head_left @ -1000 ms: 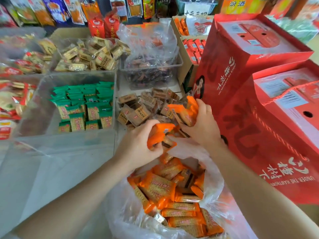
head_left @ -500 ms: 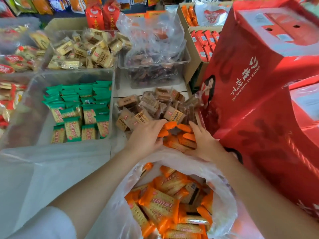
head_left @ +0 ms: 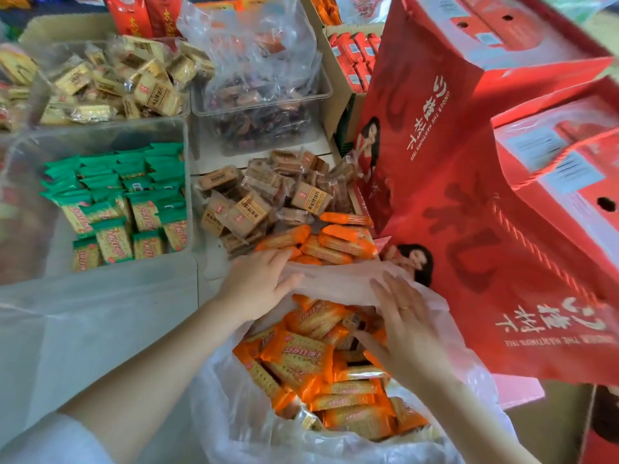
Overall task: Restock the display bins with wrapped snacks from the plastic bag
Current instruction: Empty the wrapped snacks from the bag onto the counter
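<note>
L hand [head_left: 258, 283] lies flat on the far rim of the bag [head_left: 338, 289], fingers straight & close together, tips pressing the thin plastic; it grips nothing. R hand [head_left: 407, 326] is over the bag mouth w/ fingers spread & straight, thumb down among the orange snacks [head_left: 301, 360] in the bag. Can't tell if it touches one. A ring [head_left: 405, 308] is on one R finger.

Half a sec ago both hands were up at the orange pile [head_left: 331, 241], fingers on the packs. Now both are back at the bag, and the pile lies alone, w/ more packs on it than a sec ago.

L to R: a clear bin [head_left: 100, 125] w/ green snacks [head_left: 117, 209] in neat rows. Behind it a bin w/ yellow snacks [head_left: 134, 82]. Next, brown snacks [head_left: 268, 195] in a loose heap, the orange pile touching its near edge. Behind those a clear tub [head_left: 311, 95] w/ dark snacks & crumpled plastic on top. Near the person, the bag is open & full of orange packs. On the R, big red boxes [head_left: 485, 195] lean just beside the bag & the heap.
</note>
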{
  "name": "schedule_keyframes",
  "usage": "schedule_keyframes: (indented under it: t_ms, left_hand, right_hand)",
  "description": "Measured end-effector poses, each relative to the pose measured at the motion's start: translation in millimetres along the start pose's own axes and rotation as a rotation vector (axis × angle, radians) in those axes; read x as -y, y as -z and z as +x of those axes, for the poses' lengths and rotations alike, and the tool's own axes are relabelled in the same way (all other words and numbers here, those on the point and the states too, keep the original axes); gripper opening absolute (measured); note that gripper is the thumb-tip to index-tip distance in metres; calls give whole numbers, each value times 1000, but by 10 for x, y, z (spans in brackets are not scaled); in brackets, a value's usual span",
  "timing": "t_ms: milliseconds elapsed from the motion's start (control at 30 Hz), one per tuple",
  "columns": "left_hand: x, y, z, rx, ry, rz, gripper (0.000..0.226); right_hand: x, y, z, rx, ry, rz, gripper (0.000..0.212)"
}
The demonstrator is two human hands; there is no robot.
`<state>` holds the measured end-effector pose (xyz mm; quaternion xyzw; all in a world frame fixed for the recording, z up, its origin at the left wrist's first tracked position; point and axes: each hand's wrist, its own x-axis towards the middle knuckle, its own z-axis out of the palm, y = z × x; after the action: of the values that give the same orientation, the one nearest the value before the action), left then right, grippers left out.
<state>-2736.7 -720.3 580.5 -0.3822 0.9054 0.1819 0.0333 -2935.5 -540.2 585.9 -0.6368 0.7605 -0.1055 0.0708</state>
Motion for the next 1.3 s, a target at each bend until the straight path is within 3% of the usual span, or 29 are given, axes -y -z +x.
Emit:
schedule_keyframes:
  t_ms: [100,233,367,467,500,567,633,700,767,900,933,1000,1100,1200,1300]
  left_hand:
    - [-11,-51,-225,86,2,153,118]
    - [-13,-118,-329,231,34,199,89]
    - [-145,-110,-537,355,-117,115,84]
    - [-270,-67,-723,327,-222,18,104]
    - [-305,-48,-765,266,-243,-19,98]
    - [-376,-32,-817,102,-216,-192,58]
    - [-396,-50,-821,-95,-116,-375,27]
    - [-446,0,-828,-133,-4,-449,22]
    - [-552,90,-874,-61,98,-573,12]
    - [-703,140,-1008,154,220,-596,21]
    - [-744,161,-1043,230,256,-708,15]
    - [-760,178,-1063,344,327,-1020,54]
    - [-690,67,-955,276,444,-1274,60]
    - [-616,-37,-870,24,424,-942,54]
    - [-538,-118,-820,-110,281,-578,54]
  right_hand:
    - [-73,-143,-30,-2,-153,-119,91]
    - [-67,-194,56,22,-203,-112,60]
    - [150,24,-104,245,-311,190,39]
    - [353,263,-281,232,-477,566,33]
    - [399,367,-346,242,-509,715,31]
    - [475,581,-469,335,-491,898,19]
    - [491,736,-553,371,-390,1005,27]
    - [412,782,-550,244,-358,1122,47]
    - [306,790,-486,64,-377,1188,49]
    - [203,656,-290,-98,-316,980,3]
    - [172,574,-246,-121,-302,854,8]
    - [64,373,-165,-162,-193,444,18]
    - [-20,125,-104,-157,-80,-27,37]
    - [95,119,-202,-228,-4,-111,56]
    - [365,97,-501,-291,420,-143,51]
